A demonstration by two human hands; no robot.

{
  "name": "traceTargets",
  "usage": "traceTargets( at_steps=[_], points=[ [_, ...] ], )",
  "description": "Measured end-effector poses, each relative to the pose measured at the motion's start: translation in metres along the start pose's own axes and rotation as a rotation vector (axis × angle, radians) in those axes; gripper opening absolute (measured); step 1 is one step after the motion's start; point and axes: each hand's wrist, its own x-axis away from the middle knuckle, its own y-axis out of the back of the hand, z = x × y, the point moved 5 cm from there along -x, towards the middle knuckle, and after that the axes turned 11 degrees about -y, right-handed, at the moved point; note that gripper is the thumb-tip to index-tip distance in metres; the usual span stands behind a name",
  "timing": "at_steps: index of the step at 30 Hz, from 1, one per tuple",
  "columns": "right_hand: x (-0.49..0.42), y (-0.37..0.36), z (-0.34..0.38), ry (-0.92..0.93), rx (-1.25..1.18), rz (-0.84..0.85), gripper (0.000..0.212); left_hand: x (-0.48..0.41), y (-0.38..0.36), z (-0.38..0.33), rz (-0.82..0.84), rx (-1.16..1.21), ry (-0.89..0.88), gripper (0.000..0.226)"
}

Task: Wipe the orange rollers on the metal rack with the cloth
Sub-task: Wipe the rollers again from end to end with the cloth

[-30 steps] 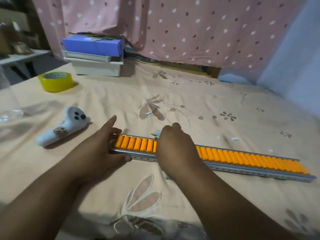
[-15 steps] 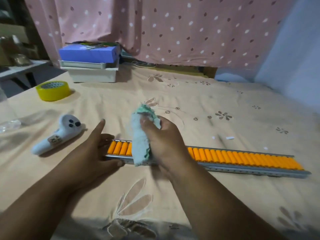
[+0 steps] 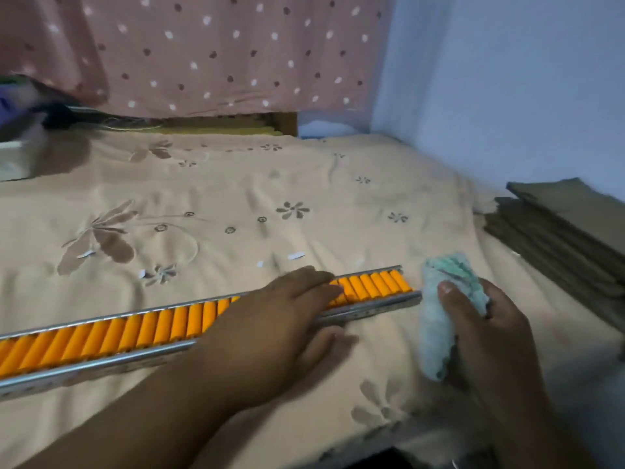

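1. A long, narrow metal rack (image 3: 368, 308) lay on a peach bedsheet with a brown flower pattern (image 3: 236, 198). Its long axis ran from the lower left of the view up to the right, ending just left of the person's right hand (image 3: 480, 319).

2. A row of short orange plastic rollers (image 3: 135, 330) filled the rack side by side, each set across the rack's length.

3. The person's left hand (image 3: 280, 319) rested flat over the rack near its right end, fingers loosely spread and pressing down rather than closed around it. It covered a stretch of rollers, with a few showing beyond the fingertips.

4. The right hand was clenched around a pale green, bunched towelling cloth (image 3: 439, 319), the thumb pressed on its front.

5. The cloth hung just beyond the rack's right end, close beside it; whether it touched the metal could not be told.

6. The rollers lay to the left of the cloth, so the right hand was the nearer one for wiping. A likely next stroke would carry the cloth leftward along the rack's length, though the left hand sat in that path.

7. A stack of flat brown sheets (image 3: 558, 231) lay at the far right, well apart.
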Motion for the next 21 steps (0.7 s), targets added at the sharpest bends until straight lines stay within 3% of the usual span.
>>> traceTargets(
  at_steps=[3, 7, 12, 21],
  points=[
    [-0.021, 0.014, -0.012, -0.027, -0.046, -0.035, 0.010, -0.084, -0.053, -0.044, 0.106, -0.042, -0.148, 0.066],
    [-0.028, 0.008, -0.019, -0.028, -0.010, 0.019, 0.006, -0.131, -0.103, -0.055, 0.319, -0.101, -0.091, 0.070],
    [-0.028, 0.005, -0.022, 0.008, 0.101, 0.053, 0.004, -0.116, -0.102, -0.047, 0.246, -0.087, -0.056, 0.072],
    [-0.016, -0.002, -0.009, 0.055, 0.246, 0.057, 0.014, -0.038, -0.061, -0.007, 0.293, -0.069, -0.009, 0.083]
  ],
)
